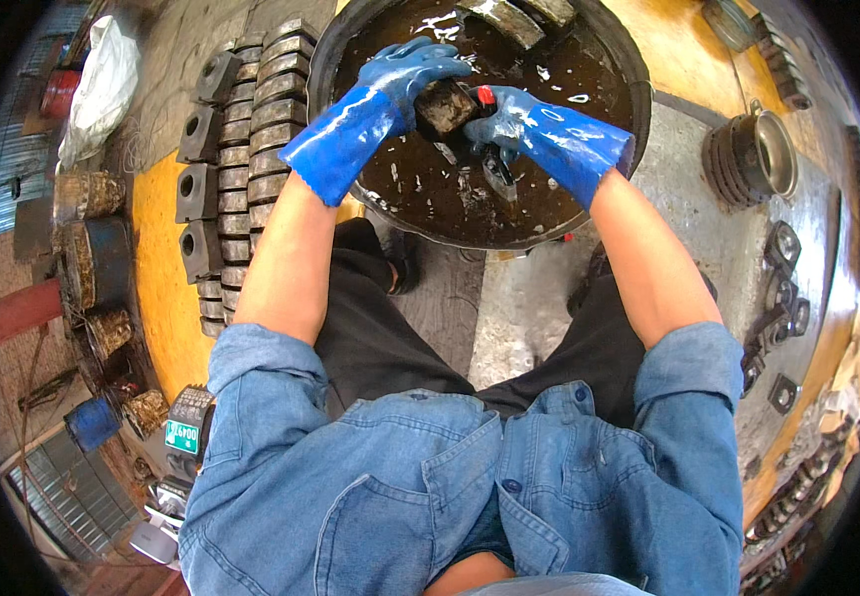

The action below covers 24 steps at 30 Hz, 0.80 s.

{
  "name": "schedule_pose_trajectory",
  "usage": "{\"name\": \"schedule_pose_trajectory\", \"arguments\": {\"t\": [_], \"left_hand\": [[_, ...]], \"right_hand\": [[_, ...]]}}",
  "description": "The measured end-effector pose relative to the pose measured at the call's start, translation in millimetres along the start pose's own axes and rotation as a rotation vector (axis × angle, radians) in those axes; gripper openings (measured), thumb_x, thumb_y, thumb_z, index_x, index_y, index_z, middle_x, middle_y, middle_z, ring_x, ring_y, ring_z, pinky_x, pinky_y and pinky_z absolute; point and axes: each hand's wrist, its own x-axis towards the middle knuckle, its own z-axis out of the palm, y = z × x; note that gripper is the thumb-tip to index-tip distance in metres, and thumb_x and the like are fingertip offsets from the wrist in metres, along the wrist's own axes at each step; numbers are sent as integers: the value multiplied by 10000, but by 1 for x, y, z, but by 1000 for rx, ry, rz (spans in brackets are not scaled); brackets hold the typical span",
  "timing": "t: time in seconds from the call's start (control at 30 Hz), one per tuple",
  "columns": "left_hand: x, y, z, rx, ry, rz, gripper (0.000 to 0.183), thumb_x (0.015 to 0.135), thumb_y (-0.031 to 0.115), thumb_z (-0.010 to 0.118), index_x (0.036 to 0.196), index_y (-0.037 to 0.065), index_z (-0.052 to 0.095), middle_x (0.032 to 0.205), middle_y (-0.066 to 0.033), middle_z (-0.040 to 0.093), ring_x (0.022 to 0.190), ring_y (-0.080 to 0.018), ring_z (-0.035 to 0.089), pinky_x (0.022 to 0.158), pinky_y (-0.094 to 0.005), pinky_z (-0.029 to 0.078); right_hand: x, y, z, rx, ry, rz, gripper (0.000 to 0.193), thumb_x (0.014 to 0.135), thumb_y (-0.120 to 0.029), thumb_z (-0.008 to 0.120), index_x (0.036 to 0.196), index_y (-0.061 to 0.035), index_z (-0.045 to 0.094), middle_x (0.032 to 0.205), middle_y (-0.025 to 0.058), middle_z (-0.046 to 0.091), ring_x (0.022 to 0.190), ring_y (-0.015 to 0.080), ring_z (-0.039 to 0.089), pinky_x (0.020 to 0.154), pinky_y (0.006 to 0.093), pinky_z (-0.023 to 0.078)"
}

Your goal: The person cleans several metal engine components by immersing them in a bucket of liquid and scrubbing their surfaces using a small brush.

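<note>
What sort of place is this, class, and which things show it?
Probably a metal-parts workshop: grey holed blocks and curved metal pieces stand in rows, and a grimy block is held over a tub of dark liquid.

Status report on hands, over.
Left blue-gloved hand holding dark blocky metal part. Right blue-gloved hand gripping red-ended tool. Both over round black tub; curved metal pieces beyond, apart.

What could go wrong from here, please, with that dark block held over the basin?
The glistening blue gloves might let the dark block slip from the left hand into the dark liquid in the basin. Any splash could reach the bare forearms above the cuffs. The red-ended tool in the right hand is close to the block, so it could skid toward the left fingers.
</note>
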Motion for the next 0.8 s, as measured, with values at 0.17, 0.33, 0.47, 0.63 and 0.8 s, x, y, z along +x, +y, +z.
{"name": "schedule_pose_trajectory", "arguments": {"t": [0.17, 0.33, 0.47, 0.63, 0.8], "left_hand": [[-17, -18, 25, -659, 275, -530, 765, 729, -70, 838, 1415, 183, 617, 1414, -103, 653, 1320, -292, 612, 1123, -401, 502], [-43, 40, -18, -1433, 488, -1035, 592, 848, -19, 659, 1433, 30, 580, 1363, -141, 666, 1249, -239, 618, 1074, -330, 490], [-47, 45, -10, -1872, 496, -1213, 523, 911, 85, 621, 1430, 33, 584, 1354, -138, 671, 1238, -229, 613, 1081, -318, 470], [-35, 44, -8, -2207, 533, -1212, 472, 988, 216, 573, 1425, 36, 589, 1343, -133, 678, 1223, -218, 608, 1089, -304, 445], [-36, 49, -11, -2814, 788, -1238, 473, 1066, 346, 525, 1421, 40, 594, 1332, -129, 685, 1208, -206, 603, 1098, -290, 421]], "right_hand": [[-19, -18, 3, 35, 45, -6, 473, 836, -249, 810, 1285, -145, 699, 973, 84, 769, 836, 212, 710, 771, 378, 578], [-17, -12, 8, -49, 101, -19, 429, 835, -257, 785, 1240, -129, 725, 1025, 117, 780, 892, 241, 730, 813, 376, 568], [-17, -9, 11, -82, 149, -27, 466, 833, -260, 779, 1274, -133, 704, 1076, 145, 776, 954, 274, 738, 859, 382, 567], [-30, -6, 6, -117, 99, -83, 530, 895, -203, 784, 1401, -157, 631, 1182, 130, 762, 1053, 254, 722, 945, 377, 552], [-51, -17, -1, -149, 50, -64, 547, 902, -221, 767, 1421, -146, 609, 1196, 170, 747, 1068, 303, 723, 949, 401, 555]]}}
